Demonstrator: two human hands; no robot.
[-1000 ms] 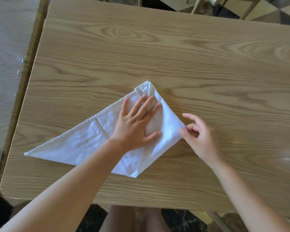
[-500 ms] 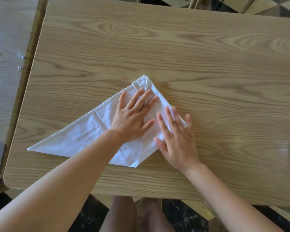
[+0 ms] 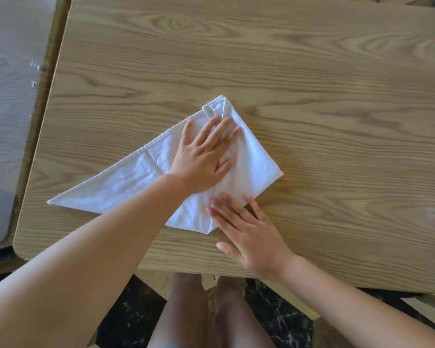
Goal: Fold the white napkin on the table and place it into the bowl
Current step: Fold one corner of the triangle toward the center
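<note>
Fingers (image 3: 221,129) flat on white napkin (image 3: 126,182), table (image 3: 312,96)

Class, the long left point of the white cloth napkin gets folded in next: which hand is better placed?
Probably the left hand: its arm lies over that side of the white cloth napkin; the right hand presses the near-right edge.

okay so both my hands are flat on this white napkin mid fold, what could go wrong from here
1. The napkin may spring open when the left hand lifts; its folded right flap is only pressed down.
2. The right hand covers only the near edge, so smoothing may drag the cloth askew.
3. No bowl is in view.
</note>
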